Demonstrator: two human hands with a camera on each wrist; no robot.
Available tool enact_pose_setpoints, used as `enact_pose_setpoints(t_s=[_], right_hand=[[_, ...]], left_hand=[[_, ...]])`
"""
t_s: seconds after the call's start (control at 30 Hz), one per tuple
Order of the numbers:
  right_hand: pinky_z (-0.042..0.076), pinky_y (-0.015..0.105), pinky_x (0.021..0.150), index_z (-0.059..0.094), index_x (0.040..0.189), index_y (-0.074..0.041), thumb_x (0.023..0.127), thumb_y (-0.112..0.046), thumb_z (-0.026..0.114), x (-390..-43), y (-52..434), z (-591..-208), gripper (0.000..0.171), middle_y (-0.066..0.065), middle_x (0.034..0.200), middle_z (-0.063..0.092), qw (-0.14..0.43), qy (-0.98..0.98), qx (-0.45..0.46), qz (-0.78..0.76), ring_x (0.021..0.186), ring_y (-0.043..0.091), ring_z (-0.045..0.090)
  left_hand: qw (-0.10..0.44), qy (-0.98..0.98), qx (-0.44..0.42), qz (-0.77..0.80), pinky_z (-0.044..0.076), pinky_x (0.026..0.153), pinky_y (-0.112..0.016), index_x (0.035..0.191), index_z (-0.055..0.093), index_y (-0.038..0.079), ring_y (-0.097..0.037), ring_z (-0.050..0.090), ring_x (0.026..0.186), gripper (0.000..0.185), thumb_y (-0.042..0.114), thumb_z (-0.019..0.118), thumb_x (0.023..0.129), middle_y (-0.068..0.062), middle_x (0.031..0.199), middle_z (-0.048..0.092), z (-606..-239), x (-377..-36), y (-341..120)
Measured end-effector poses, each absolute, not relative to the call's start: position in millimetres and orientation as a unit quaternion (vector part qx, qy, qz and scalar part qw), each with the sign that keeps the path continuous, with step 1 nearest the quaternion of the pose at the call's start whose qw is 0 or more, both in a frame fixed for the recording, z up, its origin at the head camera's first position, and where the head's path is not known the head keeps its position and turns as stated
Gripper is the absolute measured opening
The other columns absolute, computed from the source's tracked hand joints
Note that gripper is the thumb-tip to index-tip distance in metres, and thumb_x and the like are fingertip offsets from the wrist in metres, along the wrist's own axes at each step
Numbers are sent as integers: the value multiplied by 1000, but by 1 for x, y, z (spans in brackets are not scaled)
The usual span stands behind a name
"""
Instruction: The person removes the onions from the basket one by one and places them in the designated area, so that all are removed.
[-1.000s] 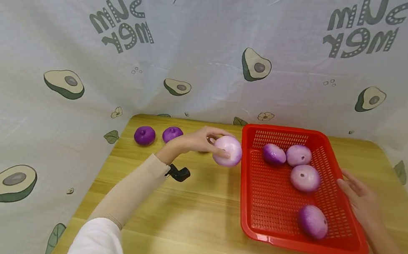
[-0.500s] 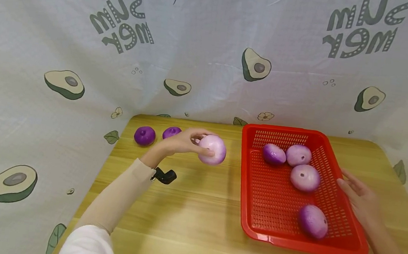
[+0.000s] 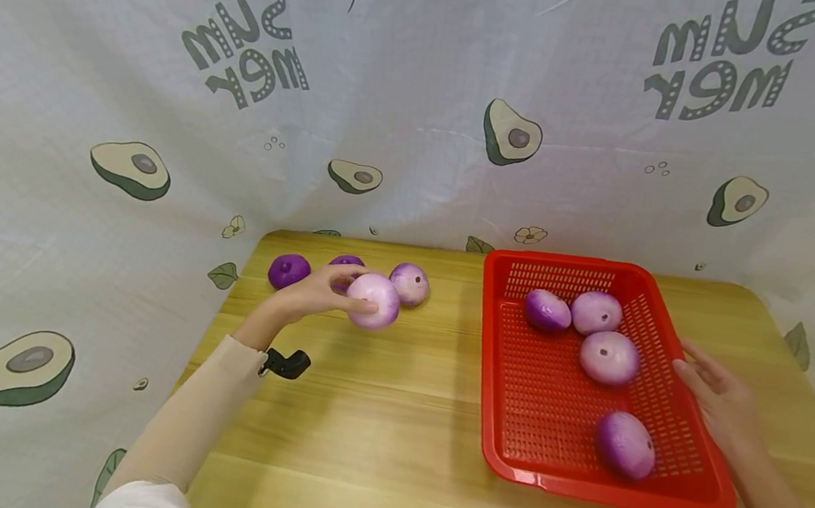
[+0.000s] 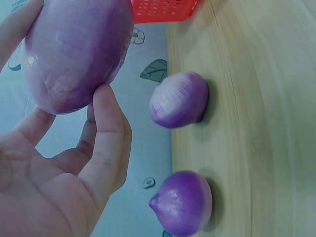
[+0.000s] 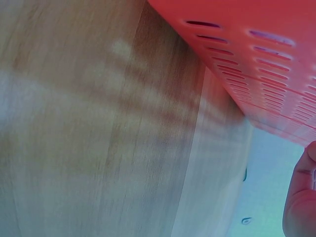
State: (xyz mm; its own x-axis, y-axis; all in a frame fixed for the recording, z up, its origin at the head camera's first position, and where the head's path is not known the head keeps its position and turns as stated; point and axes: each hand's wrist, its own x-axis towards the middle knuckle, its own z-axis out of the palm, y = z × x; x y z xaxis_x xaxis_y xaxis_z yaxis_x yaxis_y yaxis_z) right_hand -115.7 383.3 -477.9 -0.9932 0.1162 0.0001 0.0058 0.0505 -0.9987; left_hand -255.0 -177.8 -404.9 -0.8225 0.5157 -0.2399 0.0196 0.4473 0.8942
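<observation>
since a second ago my left hand [image 3: 312, 293] has carried the pale onion [image 3: 373, 301] away from the basket [image 3: 683, 486] and leftward toward the back row; the basket, its four onions and my right hand [image 3: 719, 398] have not shifted.

head view: my left hand grips the pale onion, fingers curled round it, low over the table [image 3: 387, 436] and just beside the small onion [image 3: 409, 283]. two dark onions [image 3: 289, 271] lie further left, one partly hidden behind my hand. my right hand lies relaxed and holding nothing, fingers straight against the basket's right rim. i judge i am moving onions out of the basket onto the table, and this one is at the point of being set down; the next move calls for lowering it until it rests, without knocking its neighbour, then letting go.

left wrist view: the pale onion [image 4: 79, 52] sits between my fingers [image 4: 106, 143] and thumb, clear of the wood. the small onion [image 4: 178, 99] and a dark one [image 4: 182, 202] rest on the table beyond.

right wrist view: only the basket's wall [image 5: 256, 64], the table and a bit of my hand [image 5: 301, 197] show.
</observation>
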Motion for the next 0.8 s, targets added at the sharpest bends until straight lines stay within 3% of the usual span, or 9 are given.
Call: enact_pose_setpoints(t_s=[0.4, 0.8], right_hand=[[57, 25, 56, 54, 144, -32, 102, -10, 57, -116, 383, -476, 48, -17, 94, 68, 52, -761, -51, 645, 71, 7, 70], [57, 25, 56, 52, 146, -32, 103, -11, 57, -115, 383, -477, 48, -19, 95, 68, 53, -767, -52, 638, 72, 6, 70]], left_hand=[[219, 805, 153, 530, 44, 99, -48, 141, 56, 13, -32, 50, 122, 58, 23, 77, 88, -13, 127, 62, -419, -242, -210], [197, 836, 101, 502, 42, 101, -51, 145, 49, 7, -36, 43, 129, 69, 31, 77, 88, -16, 136, 54, -442, -239, -237]])
